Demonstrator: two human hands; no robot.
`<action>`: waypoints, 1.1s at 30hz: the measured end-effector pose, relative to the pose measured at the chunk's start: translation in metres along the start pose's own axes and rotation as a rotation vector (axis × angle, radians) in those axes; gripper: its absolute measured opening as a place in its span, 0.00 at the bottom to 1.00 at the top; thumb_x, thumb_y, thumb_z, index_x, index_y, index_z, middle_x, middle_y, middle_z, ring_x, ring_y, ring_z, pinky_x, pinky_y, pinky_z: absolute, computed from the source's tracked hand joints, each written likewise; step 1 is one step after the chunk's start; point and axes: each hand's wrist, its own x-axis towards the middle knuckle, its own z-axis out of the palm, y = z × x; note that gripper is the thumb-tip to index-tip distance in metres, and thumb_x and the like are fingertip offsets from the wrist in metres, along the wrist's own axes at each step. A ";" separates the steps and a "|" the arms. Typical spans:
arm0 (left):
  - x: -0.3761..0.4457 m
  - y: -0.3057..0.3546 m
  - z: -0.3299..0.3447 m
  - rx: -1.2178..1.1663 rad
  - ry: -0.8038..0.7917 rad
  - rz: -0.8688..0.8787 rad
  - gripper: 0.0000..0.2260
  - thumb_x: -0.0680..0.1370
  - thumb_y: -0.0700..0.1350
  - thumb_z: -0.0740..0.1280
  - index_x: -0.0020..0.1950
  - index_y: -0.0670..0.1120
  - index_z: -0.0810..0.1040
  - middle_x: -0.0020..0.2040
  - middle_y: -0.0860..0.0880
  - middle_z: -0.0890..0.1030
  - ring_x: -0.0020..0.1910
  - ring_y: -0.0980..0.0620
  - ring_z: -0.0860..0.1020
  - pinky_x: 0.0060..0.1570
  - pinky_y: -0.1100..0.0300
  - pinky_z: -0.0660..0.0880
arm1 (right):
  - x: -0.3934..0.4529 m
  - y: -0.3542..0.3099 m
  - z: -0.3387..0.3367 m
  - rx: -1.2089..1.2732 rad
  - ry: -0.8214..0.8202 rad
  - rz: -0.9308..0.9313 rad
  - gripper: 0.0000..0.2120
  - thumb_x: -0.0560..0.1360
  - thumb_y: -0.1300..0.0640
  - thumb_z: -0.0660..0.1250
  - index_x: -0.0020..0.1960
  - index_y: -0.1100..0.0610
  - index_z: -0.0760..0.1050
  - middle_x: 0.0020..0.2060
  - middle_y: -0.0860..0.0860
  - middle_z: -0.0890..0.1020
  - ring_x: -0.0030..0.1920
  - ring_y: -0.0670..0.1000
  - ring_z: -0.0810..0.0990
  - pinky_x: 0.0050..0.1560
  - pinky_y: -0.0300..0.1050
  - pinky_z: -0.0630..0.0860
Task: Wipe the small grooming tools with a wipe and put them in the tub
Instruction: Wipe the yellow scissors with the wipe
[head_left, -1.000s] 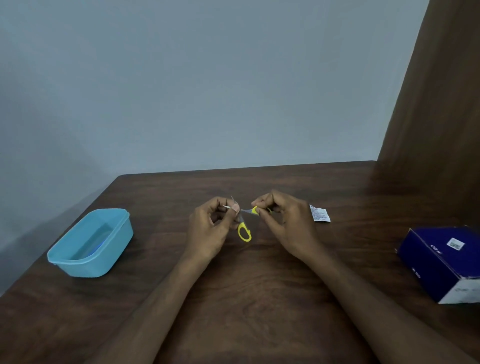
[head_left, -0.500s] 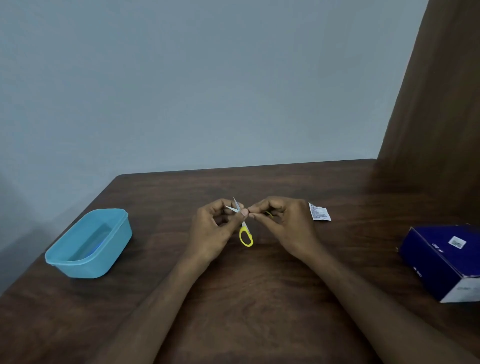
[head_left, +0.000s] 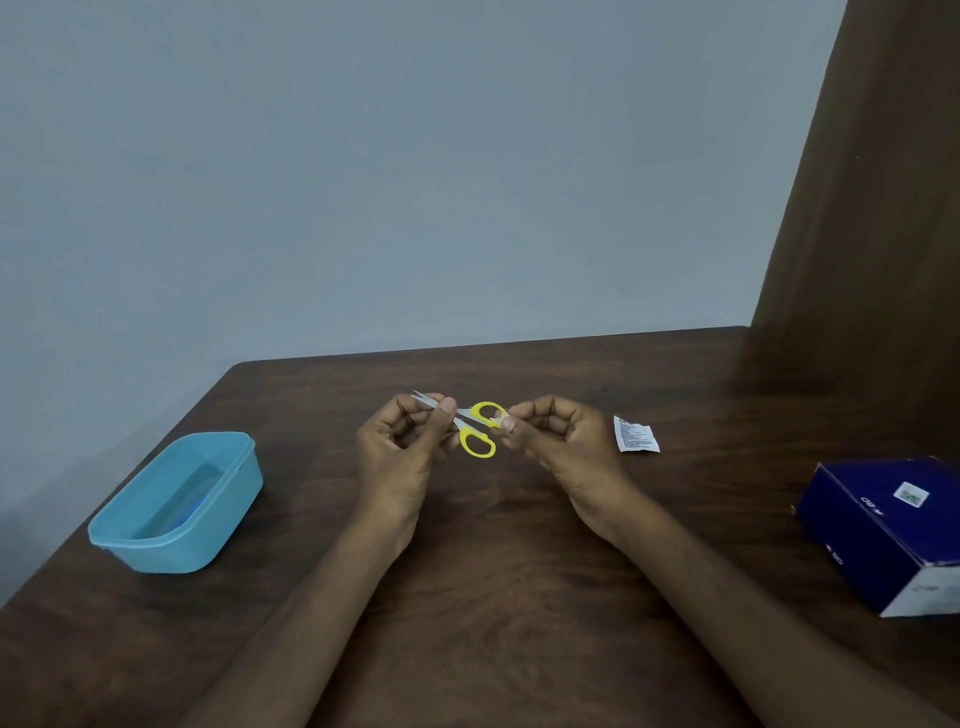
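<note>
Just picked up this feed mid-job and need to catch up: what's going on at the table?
A person holds small yellow-handled scissors above the table. The left hand pinches the blades, and the right hand rubs a small wipe on a handle loop. The blue tub sits to the left; what it holds can't be made out. A torn sachet and a dark blue box lie to the right.

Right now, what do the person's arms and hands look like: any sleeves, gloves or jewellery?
Both forearms are bare to the frame's bottom edge, no sleeves showing. The left hand and right hand wear no gloves; no rings, watch or bracelets are visible. Fingernails look short and unpainted.
</note>
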 end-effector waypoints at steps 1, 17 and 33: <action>0.001 0.000 0.000 0.004 0.006 0.000 0.05 0.77 0.41 0.76 0.49 0.42 0.84 0.43 0.47 0.85 0.41 0.53 0.84 0.42 0.61 0.84 | 0.001 0.001 -0.001 -0.019 -0.008 -0.007 0.08 0.74 0.66 0.79 0.51 0.61 0.83 0.49 0.59 0.89 0.48 0.51 0.88 0.50 0.40 0.82; -0.007 -0.004 0.004 0.173 -0.137 0.041 0.02 0.77 0.36 0.76 0.48 0.39 0.87 0.44 0.46 0.89 0.38 0.55 0.86 0.37 0.64 0.81 | -0.005 -0.002 -0.005 -0.546 -0.024 -0.353 0.03 0.79 0.58 0.76 0.49 0.51 0.86 0.42 0.45 0.89 0.44 0.46 0.87 0.48 0.52 0.85; -0.007 -0.005 0.002 0.185 -0.147 0.079 0.02 0.78 0.37 0.76 0.49 0.39 0.86 0.41 0.49 0.88 0.38 0.58 0.84 0.37 0.66 0.77 | 0.000 0.004 -0.006 -0.418 -0.139 -0.264 0.06 0.77 0.58 0.78 0.53 0.52 0.88 0.46 0.48 0.90 0.49 0.50 0.90 0.52 0.53 0.86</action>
